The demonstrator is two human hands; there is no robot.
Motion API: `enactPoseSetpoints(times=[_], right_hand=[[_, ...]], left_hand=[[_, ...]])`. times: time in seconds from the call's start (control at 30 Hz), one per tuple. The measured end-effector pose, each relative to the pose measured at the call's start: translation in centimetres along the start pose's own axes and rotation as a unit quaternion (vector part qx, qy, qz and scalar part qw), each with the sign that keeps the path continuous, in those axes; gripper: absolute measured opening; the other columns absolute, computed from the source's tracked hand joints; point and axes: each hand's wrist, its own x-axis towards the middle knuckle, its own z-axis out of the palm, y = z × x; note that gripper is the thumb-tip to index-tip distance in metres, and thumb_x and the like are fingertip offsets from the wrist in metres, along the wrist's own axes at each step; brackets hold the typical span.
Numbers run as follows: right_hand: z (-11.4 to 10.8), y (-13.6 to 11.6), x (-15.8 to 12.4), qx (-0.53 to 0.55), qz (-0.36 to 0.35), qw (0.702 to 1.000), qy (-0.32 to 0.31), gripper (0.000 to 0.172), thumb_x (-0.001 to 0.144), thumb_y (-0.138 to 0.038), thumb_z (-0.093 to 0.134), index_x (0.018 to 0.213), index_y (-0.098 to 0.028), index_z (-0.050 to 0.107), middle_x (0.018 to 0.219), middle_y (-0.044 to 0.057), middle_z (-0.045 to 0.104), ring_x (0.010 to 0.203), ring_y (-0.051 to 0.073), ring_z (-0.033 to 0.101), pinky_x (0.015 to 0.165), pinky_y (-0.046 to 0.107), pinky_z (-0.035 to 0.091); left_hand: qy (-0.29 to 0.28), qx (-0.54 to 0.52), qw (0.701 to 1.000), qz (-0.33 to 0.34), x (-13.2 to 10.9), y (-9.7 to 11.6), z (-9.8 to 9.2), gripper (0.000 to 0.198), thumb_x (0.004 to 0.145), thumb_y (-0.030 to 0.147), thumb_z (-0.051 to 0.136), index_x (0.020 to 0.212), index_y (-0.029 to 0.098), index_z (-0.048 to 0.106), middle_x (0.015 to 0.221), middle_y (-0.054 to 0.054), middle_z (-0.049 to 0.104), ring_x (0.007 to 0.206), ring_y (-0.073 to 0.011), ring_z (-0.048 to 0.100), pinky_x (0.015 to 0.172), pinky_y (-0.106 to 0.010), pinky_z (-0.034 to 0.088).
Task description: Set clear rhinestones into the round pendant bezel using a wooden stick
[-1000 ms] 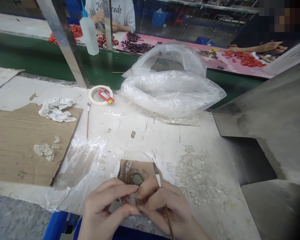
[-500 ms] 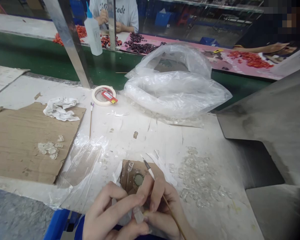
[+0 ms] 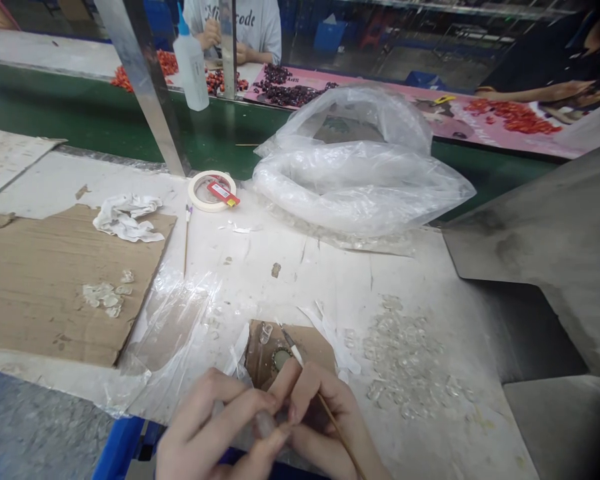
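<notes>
My left hand (image 3: 220, 427) is closed, its thumb and fingers pinching a small translucent clear piece (image 3: 265, 423), partly hidden by the fingertips. Against it, the fingertips of my right hand (image 3: 325, 420) meet those of the left at the same piece. A thin brush (image 3: 294, 348) with a wooden handle and white collar runs through my right hand, its tip pointing up and away. Just beyond the fingers lies a small cardboard piece (image 3: 315, 337) bearing a round bottle cap (image 3: 281, 359) and one clear piece (image 3: 265, 333).
Many clear pieces (image 3: 405, 353) are scattered on the right. A plastic bag (image 3: 360, 180) stands behind. At left are a cardboard sheet (image 3: 55, 280), a crumpled white cloth (image 3: 129, 217), a second brush (image 3: 187, 243) and a tape roll (image 3: 197, 193). Two people work opposite.
The clear piece has turned and is now more covered by my fingers. Both hands have shifted slightly left, and the brush tip has tilted a little left. The whole view has moved slightly.
</notes>
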Motion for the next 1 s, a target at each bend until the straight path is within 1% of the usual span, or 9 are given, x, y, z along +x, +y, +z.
enactPoseSetpoints(times=[0.03, 0.07, 0.17, 0.3, 0.37, 0.5, 0.6, 0.8, 1.0], right_hand=[[-0.2, -0.3, -0.1, -0.01, 0.005, 1.0, 0.011, 0.015, 0.088, -0.031, 0.079, 0.081, -0.027, 0.067, 0.085, 0.002, 0.072, 0.077, 0.018, 0.071, 0.069, 0.031, 0.056], [-0.5, -0.7, -0.2, -0.025, 0.01, 0.999, 0.028, 0.01, 0.092, -0.034, 0.075, 0.086, -0.027, 0.071, 0.087, 0.003, 0.075, 0.081, 0.019, 0.072, 0.074, 0.031, 0.057], [-1.9, -1.3, -0.7, -0.082, 0.025, 0.992, 0.096, 0.034, 0.098, -0.055, 0.058, 0.092, -0.026, 0.075, 0.079, 0.003, 0.075, 0.072, 0.018, 0.07, 0.07, 0.03, 0.056], [-3.9, -0.8, -1.0, -0.142, 0.036, 0.978, 0.148, 0.052, 0.1, -0.069, 0.037, 0.105, -0.028, 0.069, 0.068, 0.001, 0.071, 0.054, 0.018, 0.062, 0.055, 0.03, 0.052], [-4.4, -0.4, -1.0, -0.18, 0.041, 0.967, 0.174, 0.041, 0.1, -0.062, 0.046, 0.105, -0.029, 0.07, 0.076, 0.001, 0.071, 0.06, 0.018, 0.063, 0.057, 0.029, 0.053], [-4.4, 0.0, -1.2, -0.325, 0.019, 0.926, 0.191, 0.011, 0.096, -0.038, 0.066, 0.097, -0.031, 0.074, 0.089, 0.001, 0.072, 0.076, 0.018, 0.067, 0.066, 0.023, 0.054], [-4.2, 0.2, -1.6, -0.417, -0.019, 0.894, 0.163, 0.012, 0.098, -0.03, 0.061, 0.093, -0.032, 0.072, 0.083, -0.002, 0.073, 0.071, 0.017, 0.068, 0.062, 0.021, 0.053], [-3.5, 0.6, -1.9, -0.487, -0.024, 0.863, 0.134, 0.018, 0.101, -0.021, 0.051, 0.092, -0.028, 0.065, 0.072, -0.004, 0.065, 0.059, 0.015, 0.062, 0.055, 0.021, 0.049], [-3.4, 0.5, -1.7, -0.509, -0.041, 0.853, 0.105, 0.017, 0.099, -0.016, 0.052, 0.094, -0.028, 0.062, 0.08, -0.003, 0.069, 0.069, 0.014, 0.068, 0.063, 0.02, 0.052]], left_hand=[[-0.006, 0.018, 1.0, 0.003, 0.6, -0.9, -1.2, 0.01, 0.09, 0.019, 0.069, 0.093, 0.027, 0.074, 0.078, 0.002, 0.067, 0.06, -0.0135, 0.064, 0.057, -0.023, 0.05], [-0.061, 0.074, 0.995, 0.032, 1.4, -1.9, -2.6, 0.012, 0.088, 0.018, 0.071, 0.096, 0.027, 0.075, 0.082, 0.001, 0.07, 0.065, -0.0146, 0.067, 0.059, -0.023, 0.051], [0.013, 0.316, 0.948, -0.031, 3.9, -6.0, -7.0, 0.016, 0.09, 0.038, 0.07, 0.094, 0.023, 0.074, 0.08, 0.001, 0.061, 0.066, -0.0169, 0.061, 0.06, -0.027, 0.048], [0.046, 0.404, 0.911, -0.059, 6.0, -10.2, -9.8, 0.028, 0.09, 0.042, 0.067, 0.102, 0.018, 0.074, 0.084, 0.001, 0.051, 0.086, -0.0286, 0.064, 0.079, -0.044, 0.051], [0.048, 0.393, 0.918, -0.034, 6.1, -10.8, -9.0, 0.034, 0.091, 0.041, 0.065, 0.104, 0.011, 0.074, 0.088, -0.005, 0.055, 0.091, -0.0343, 0.064, 0.084, -0.053, 0.051], [-0.085, 0.29, 0.953, 0.019, 5.0, -9.8, -5.1, 0.024, 0.095, 0.031, 0.057, 0.101, 0.016, 0.075, 0.098, -0.011, 0.071, 0.092, -0.0278, 0.07, 0.08, -0.04, 0.058], [-0.137, 0.241, 0.961, 0.006, 4.1, -9.0, -2.9, 0.02, 0.096, 0.021, 0.053, 0.097, 0.015, 0.072, 0.094, -0.01, 0.073, 0.088, -0.0248, 0.072, 0.078, -0.036, 0.059], [-0.119, 0.198, 0.971, -0.052, 3.3, -8.8, -2.3, 0.017, 0.094, 0.021, 0.054, 0.086, 0.017, 0.069, 0.088, -0.011, 0.074, 0.08, -0.0294, 0.073, 0.072, -0.043, 0.059], [-0.087, 0.091, 0.986, -0.109, 1.7, -7.6, -3.4, 0.008, 0.091, 0.023, 0.065, 0.089, 0.023, 0.073, 0.091, -0.004, 0.081, 0.081, -0.0207, 0.08, 0.074, -0.027, 0.064]])
